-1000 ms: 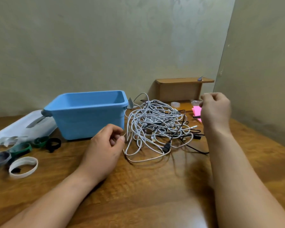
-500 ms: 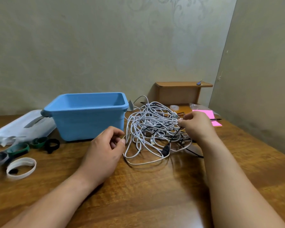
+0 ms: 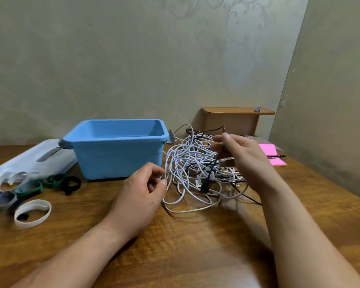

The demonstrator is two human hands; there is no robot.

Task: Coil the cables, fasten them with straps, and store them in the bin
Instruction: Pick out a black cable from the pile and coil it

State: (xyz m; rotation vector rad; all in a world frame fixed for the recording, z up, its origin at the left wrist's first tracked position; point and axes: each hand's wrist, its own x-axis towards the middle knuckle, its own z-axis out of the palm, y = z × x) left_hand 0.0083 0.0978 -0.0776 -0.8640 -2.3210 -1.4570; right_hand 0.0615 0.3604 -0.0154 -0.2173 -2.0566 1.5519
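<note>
A tangled pile of white and black cables (image 3: pixel 192 166) lies on the wooden table right of the empty blue bin (image 3: pixel 119 149). My right hand (image 3: pixel 240 156) hovers above the pile and pinches a thin black cable (image 3: pixel 220 146) between thumb and fingers, lifting it. My left hand (image 3: pixel 142 194) rests on the table at the pile's left edge, fingers curled and pinching a white cable strand. Several looped straps (image 3: pixel 32 213), white, green, black and blue, lie at the far left.
A white lid (image 3: pixel 29 161) lies left of the bin. At the back right stands a small wooden shelf (image 3: pixel 235 119), with pink sticky notes (image 3: pixel 271 153) and a pen on the table beside it. Walls close in behind and to the right.
My right hand dropped from beside the pink notes into the pile, then rose over it with a black cable in its fingers. My left hand has stayed put.
</note>
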